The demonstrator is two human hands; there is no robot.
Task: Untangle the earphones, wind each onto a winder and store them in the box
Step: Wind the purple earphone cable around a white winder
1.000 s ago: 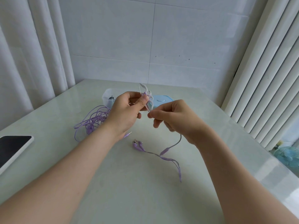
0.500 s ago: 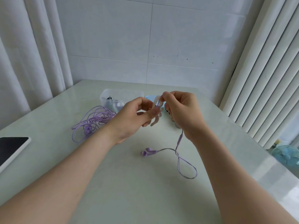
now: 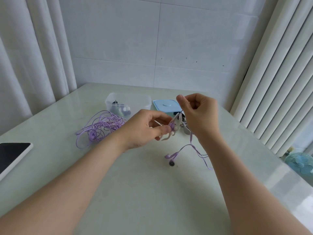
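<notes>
winding stage, one earphone partly on its holder. left hand (image 3: 145, 128) pinches a small white winder (image 3: 177, 124) between thumb and forefinger, with the other fingers loosely curled beneath. a few purple turns already lie on the winder beside the thumb tip. right hand (image 3: 199, 114), raised just above and beside it, pinches the cord of the purple earphone (image 3: 191, 147) between thumb and forefinger, the remaining fingers curled toward the palm. a short length appears to run down from that pinch to the winder. the unwound rest of this cord hangs below the right hand and lies in loose loops on the table (image 3: 135, 192), its two earbuds resting near the wrist, so much of the winding is judged to be left. a tangled bundle (image 3: 101, 128) of further purple cord lies untouched on the table to the left, near the clear box (image 3: 128, 101); untangling and winding it is yet to come. the box stands open with its blue lid (image 3: 166, 106) beside it and holds a few dark and pale items, too small to identify. a grey piece (image 3: 186, 131) behind the right hand cannot be identified. a dark-screened device (image 3: 13, 153) lies at the left edge of the table.
</notes>
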